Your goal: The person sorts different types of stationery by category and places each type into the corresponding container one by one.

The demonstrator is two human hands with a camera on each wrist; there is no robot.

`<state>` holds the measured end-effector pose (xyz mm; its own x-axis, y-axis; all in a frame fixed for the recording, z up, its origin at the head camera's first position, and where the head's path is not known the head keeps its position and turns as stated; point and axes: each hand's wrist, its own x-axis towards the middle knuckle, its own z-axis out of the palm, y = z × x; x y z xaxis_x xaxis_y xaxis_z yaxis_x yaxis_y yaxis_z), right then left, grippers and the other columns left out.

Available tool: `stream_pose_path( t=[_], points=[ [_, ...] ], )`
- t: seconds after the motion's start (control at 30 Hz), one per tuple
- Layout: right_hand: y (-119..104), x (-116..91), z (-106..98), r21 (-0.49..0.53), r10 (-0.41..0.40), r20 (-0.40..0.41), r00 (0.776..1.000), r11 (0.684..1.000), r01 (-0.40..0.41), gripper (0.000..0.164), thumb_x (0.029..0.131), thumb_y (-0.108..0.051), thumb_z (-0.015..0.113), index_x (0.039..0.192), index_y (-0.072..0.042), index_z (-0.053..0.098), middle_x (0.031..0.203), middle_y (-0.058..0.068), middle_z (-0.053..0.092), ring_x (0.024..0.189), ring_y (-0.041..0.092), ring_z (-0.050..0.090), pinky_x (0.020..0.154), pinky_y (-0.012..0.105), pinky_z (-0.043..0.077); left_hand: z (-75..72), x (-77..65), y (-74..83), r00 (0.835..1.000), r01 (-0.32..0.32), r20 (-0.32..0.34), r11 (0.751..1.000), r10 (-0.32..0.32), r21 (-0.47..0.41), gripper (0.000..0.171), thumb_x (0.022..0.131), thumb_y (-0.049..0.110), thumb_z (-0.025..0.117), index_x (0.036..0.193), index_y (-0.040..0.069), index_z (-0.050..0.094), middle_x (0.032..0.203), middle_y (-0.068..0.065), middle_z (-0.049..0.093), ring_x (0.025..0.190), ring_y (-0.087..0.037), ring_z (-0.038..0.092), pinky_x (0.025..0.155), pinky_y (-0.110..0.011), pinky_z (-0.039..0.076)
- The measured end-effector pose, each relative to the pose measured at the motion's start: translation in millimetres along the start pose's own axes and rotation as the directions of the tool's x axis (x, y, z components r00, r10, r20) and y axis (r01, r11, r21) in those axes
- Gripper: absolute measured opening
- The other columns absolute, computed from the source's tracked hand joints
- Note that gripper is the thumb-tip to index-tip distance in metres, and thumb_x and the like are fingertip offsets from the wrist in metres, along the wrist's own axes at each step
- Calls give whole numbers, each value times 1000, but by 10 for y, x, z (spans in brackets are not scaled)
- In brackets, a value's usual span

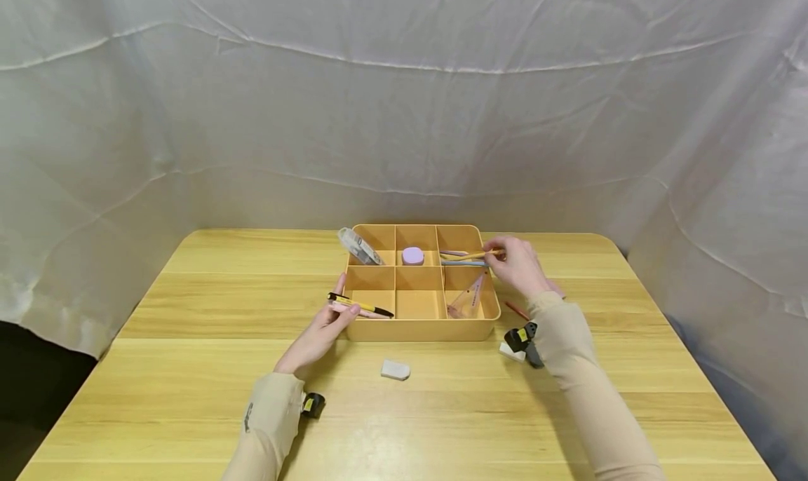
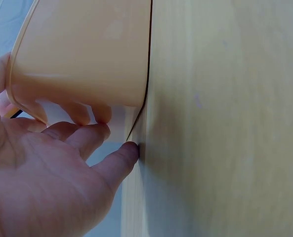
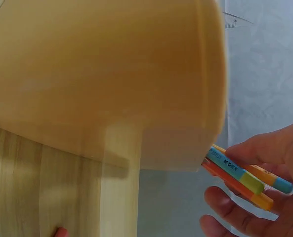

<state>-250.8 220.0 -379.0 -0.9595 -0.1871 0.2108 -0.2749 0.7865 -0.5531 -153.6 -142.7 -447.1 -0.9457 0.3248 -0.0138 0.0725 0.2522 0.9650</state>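
Grey drapes (image 1: 404, 130) behind wooden table (image 1: 208, 369)

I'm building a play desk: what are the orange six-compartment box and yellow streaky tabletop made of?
The orange rectangular box looks like smooth, glossy plastic: rounded corners and soft reflections. The yellow streaky tabletop could be satiny wood or laminate: grain streaks and glare show.
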Motion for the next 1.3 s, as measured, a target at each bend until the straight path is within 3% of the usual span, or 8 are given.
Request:
stream_pose_path(
  t=[0.23, 0.47, 0.6, 0.7, 0.87, 1.0, 1.13, 1.3],
  points=[
    [9, -24, 7, -3, -5, -2, 1000, 1000, 5, 23, 94, -8, 60, 111, 3, 72, 116, 24, 71, 103, 39, 69, 88, 51, 54, 2, 5, -13, 1000, 7, 0, 1000, -7, -9, 43, 110, 29, 41, 126, -4, 64, 170, -7, -21, 156, -40, -16, 124, -67, -5],
    [34, -109, -14, 27, -60, -64, 996, 998, 62, 20, 94, -5, 60, 108, 5, 72, 104, 22, 70, 94, 35, 64, 79, 40, 50, 12, 1, -11, 1000, 13, -9, 1000, -13, -18, 41, 109, 27, 42, 128, -4, 62, 170, -6, -20, 156, -38, -14, 125, -65, -4],
    [74, -208, -33, 80, -72, -139, 988, 993, 84, 19, 95, -5, 60, 107, 4, 72, 100, 22, 70, 91, 33, 63, 72, 29, 49, 21, 18, -19, 1000, 18, -6, 1000, -18, -15, 57, 109, 28, 42, 158, 1, 26, 170, -6, -19, 157, -37, -12, 127, -62, -3],
    [122, -298, -41, 113, -57, -185, 981, 990, 79, 19, 96, -6, 60, 108, 3, 71, 100, 21, 70, 90, 29, 63, 66, 18, 47, 31, 28, -27, 1000, 23, -4, 1000, -23, -19, 73, 109, 28, 41, 162, 13, -8, 170, -7, -16, 157, -36, -10, 127, -59, -3],
    [204, -436, -74, 180, -13, -243, 970, 982, 58, 24, 96, -5, 59, 117, 4, 68, 111, 25, 69, 94, 30, 64, 66, 9, 45, 30, 30, -36, 1000, 22, -1, 999, -22, -25, 72, 110, 27, 41, 162, 14, -7, 170, -7, -17, 157, -37, -11, 127, -60, -4],
    [281, -534, -131, 187, 9, -250, 968, 982, 39, 26, 98, -8, 60, 120, 3, 67, 112, 24, 70, 92, 5, 60, 68, 8, 45, 26, 26, -31, 1000, 32, 1, 999, -32, -24, 73, 110, 29, 41, 162, 15, -7, 170, -5, -18, 157, -37, -11, 127, -60, -4],
    [380, -658, -204, 176, 15, -210, 978, 984, 23, 25, 99, -10, 59, 119, 3, 67, 108, 23, 71, 86, -16, 48, 69, 8, 45, 26, 21, -29, 1000, 29, 0, 999, -29, -20, 63, 110, 28, 41, 161, 3, 15, 170, -5, -20, 157, -37, -13, 127, -60, -4],
    [506, -807, -322, 141, 8, -118, 993, 990, 9, 25, 99, -11, 60, 117, 4, 68, 105, 23, 71, 84, -15, 49, 71, 10, 48, 23, 22, -18, 1000, 27, -1, 999, -27, -17, 68, 109, 30, 41, 162, 7, 5, 170, -5, -19, 157, -37, -12, 127, -61, -3]
  ],
)
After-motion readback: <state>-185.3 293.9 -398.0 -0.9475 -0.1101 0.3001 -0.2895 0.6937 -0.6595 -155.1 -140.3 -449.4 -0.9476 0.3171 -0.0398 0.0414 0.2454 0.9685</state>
